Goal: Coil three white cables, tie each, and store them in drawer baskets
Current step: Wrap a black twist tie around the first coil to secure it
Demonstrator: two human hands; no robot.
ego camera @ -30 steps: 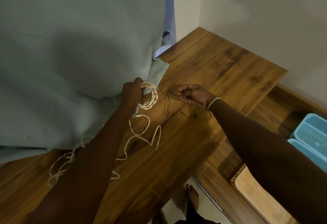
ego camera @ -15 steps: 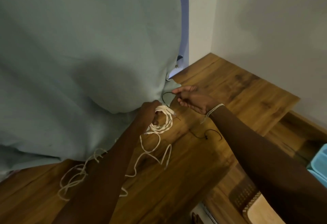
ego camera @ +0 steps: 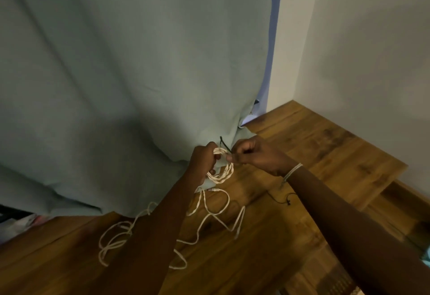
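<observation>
grip: left hand (ego camera: pixel 202 160) curls round the coiled white cable (ego camera: pixel 223 171), held above the wooden table (ego camera: pixel 309 155) | right hand (ego camera: pixel 252 155) pinches a thin dark tie (ego camera: pixel 224 144) at the coil's top | surroundings: loose white cables (ego camera: pixel 209 220) trail on the table below, green curtain (ego camera: pixel 130 73) behind

A coiled white cable (ego camera: pixel 222 170) hangs as a small upright ring above the far part of the wooden top. A thin dark tie (ego camera: pixel 224 144) crosses its top. Loose white cables (ego camera: pixel 209 220) sprawl nearer, trailing left.
</observation>
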